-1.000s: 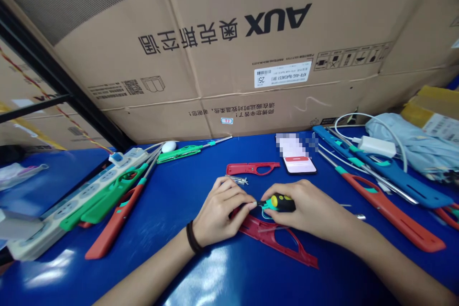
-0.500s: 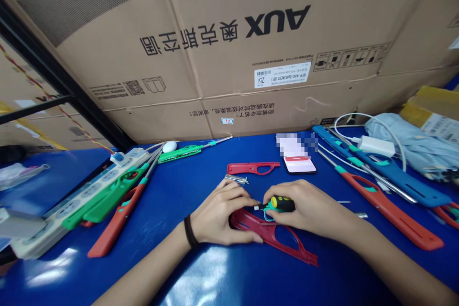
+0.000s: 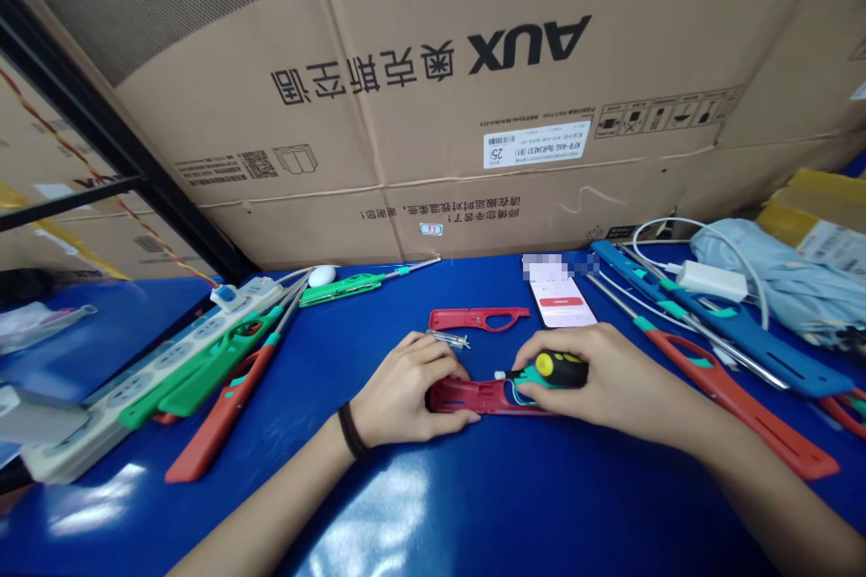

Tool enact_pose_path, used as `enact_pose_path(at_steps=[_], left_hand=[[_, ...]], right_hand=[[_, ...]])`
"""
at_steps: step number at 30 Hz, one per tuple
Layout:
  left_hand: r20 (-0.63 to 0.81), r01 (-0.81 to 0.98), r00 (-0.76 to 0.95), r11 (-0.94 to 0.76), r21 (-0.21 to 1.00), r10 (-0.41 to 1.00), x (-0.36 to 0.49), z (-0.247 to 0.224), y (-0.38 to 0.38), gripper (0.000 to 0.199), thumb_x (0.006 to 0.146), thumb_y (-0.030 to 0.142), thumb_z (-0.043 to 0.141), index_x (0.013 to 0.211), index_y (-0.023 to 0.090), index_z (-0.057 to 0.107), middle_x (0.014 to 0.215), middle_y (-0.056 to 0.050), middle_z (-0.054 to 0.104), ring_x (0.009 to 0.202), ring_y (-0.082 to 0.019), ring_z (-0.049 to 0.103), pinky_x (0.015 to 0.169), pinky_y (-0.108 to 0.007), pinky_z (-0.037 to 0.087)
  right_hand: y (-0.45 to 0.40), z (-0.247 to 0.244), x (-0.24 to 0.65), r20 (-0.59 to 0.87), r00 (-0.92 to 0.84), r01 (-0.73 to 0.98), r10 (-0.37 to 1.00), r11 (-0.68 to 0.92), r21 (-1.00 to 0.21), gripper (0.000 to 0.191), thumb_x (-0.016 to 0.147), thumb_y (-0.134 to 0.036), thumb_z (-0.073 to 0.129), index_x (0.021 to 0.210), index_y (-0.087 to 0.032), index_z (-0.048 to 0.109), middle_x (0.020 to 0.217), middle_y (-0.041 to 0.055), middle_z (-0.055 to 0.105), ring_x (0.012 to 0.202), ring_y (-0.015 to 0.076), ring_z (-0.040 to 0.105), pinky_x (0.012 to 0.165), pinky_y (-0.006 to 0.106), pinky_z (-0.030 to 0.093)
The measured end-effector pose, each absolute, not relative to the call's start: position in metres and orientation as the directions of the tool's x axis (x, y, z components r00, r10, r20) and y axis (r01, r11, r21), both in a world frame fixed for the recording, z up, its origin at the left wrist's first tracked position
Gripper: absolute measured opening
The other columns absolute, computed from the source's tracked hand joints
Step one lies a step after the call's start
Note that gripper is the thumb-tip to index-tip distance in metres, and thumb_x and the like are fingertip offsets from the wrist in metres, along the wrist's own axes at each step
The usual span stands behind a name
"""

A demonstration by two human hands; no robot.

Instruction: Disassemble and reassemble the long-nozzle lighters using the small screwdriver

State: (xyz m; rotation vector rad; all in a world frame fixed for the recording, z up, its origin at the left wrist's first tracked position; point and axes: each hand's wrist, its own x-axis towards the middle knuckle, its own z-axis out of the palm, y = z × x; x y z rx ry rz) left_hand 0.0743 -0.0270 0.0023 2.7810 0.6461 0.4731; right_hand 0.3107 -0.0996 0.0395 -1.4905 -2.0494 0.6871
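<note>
My left hand (image 3: pixel 406 392) is closed around the left end of a red lighter casing half (image 3: pixel 477 397), its hollow side showing. In my right hand (image 3: pixel 609 383), a black-and-yellow screwdriver (image 3: pixel 565 370) lies against the palm, while the fingertips pinch a teal lighter part (image 3: pixel 526 379) with a thin pale wire. That part is over the casing's right portion, most of which the right hand hides. Whether it touches the casing I cannot tell. Behind my hands lie a second red casing half (image 3: pixel 455 319) and a small silver metal piece (image 3: pixel 453 340).
A phone (image 3: pixel 565 306) lies behind my right hand. Green lighters (image 3: pixel 203 379) and a red one (image 3: pixel 216 424) rest by a power strip (image 3: pixel 155 361) at left. Orange-red (image 3: pixel 750 406) and blue lighters (image 3: pixel 764 334) lie at right. A cardboard box (image 3: pixel 406 135) walls the back.
The red casing half has turned from slanted to nearly level, pulled in under my right hand. My right hand has moved slightly right with the screwdriver and teal part.
</note>
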Motion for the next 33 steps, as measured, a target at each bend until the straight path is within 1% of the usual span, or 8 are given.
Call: enact_pose_path(at_steps=[4,9,13,19,21,23,25,33], left_hand=[[0.269,0.383,0.845,-0.874,0.3,0.462,0.075,0.0,-0.028,0.033,0.075,0.049,0.066,0.091,0.02,0.064,0.088,-0.003,0.065,0.088,-0.021,0.059,0.082,-0.034,0.038],[0.302,0.398,0.826,-0.872,0.284,0.476,0.079,-0.005,-0.032,0.038,0.073,0.055,0.066,0.087,0.02,0.065,0.083,-0.002,0.064,0.078,-0.019,0.059,0.076,-0.033,0.038],[0.32,0.39,0.823,-0.877,0.281,0.468,0.081,-0.006,-0.032,0.038,0.073,0.055,0.066,0.088,0.02,0.065,0.083,-0.002,0.065,0.077,-0.018,0.059,0.075,-0.033,0.038],[0.37,0.359,0.813,-0.887,0.289,0.45,0.081,-0.005,-0.033,0.041,0.071,0.056,0.068,0.09,0.02,0.066,0.084,-0.002,0.064,0.077,-0.018,0.058,0.074,-0.032,0.04],[0.399,0.345,0.799,-0.887,0.308,0.449,0.08,-0.005,-0.033,0.036,0.075,0.051,0.067,0.092,0.02,0.066,0.085,-0.003,0.065,0.078,-0.017,0.058,0.074,-0.031,0.041],[0.415,0.326,0.793,-0.886,0.329,0.446,0.08,-0.006,-0.033,0.022,0.083,0.041,0.062,0.091,0.02,0.067,0.085,-0.002,0.065,0.079,-0.016,0.058,0.075,-0.03,0.041],[0.418,0.309,0.796,-0.888,0.341,0.438,0.08,-0.008,-0.033,0.014,0.087,0.032,0.059,0.088,0.021,0.067,0.084,-0.001,0.066,0.079,-0.015,0.059,0.076,-0.029,0.042],[0.421,0.325,0.786,-0.881,0.342,0.454,0.084,-0.01,-0.033,0.014,0.088,0.032,0.059,0.084,0.021,0.067,0.082,0.001,0.068,0.076,-0.013,0.062,0.077,-0.029,0.042]], right_hand=[[-0.098,0.037,0.309,0.087,-0.276,0.704,0.957,0.263,-0.66,0.012,0.077,-0.028,0.062,0.088,-0.028,0.068,0.087,-0.0062,0.07,0.077,0.0127,0.063,0.073,0.021,0.044],[-0.094,0.024,0.302,0.068,-0.311,0.74,0.948,0.286,-0.609,0.014,0.078,-0.023,0.059,0.088,-0.027,0.068,0.087,-0.0035,0.07,0.078,0.0144,0.063,0.072,0.024,0.043],[-0.092,0.017,0.3,0.019,-0.322,0.775,0.946,0.275,-0.569,0.012,0.079,-0.024,0.059,0.088,-0.027,0.067,0.089,-0.0021,0.069,0.08,0.0168,0.062,0.072,0.027,0.043],[-0.092,0.016,0.302,-0.01,-0.31,0.795,0.951,0.253,-0.552,0.011,0.079,-0.026,0.058,0.088,-0.026,0.066,0.09,-0.0003,0.068,0.082,0.0183,0.062,0.071,0.028,0.043],[-0.092,0.016,0.302,-0.011,-0.31,0.797,0.951,0.254,-0.549,0.011,0.079,-0.026,0.059,0.087,-0.025,0.066,0.089,-0.0004,0.068,0.082,0.0183,0.062,0.071,0.028,0.043],[-0.092,0.016,0.302,-0.003,-0.32,0.794,0.947,0.266,-0.547,0.011,0.08,-0.026,0.059,0.088,-0.026,0.066,0.09,-0.0007,0.067,0.082,0.0178,0.062,0.071,0.027,0.043],[-0.091,0.017,0.302,0.003,-0.334,0.79,0.943,0.281,-0.545,0.012,0.081,-0.026,0.058,0.09,-0.027,0.066,0.091,-0.0007,0.066,0.081,0.0171,0.061,0.071,0.027,0.043],[-0.093,0.02,0.3,0.013,-0.39,0.776,0.921,0.337,-0.533,0.015,0.085,-0.025,0.055,0.093,-0.026,0.068,0.088,0.0013,0.066,0.078,0.0171,0.062,0.07,0.027,0.044]])
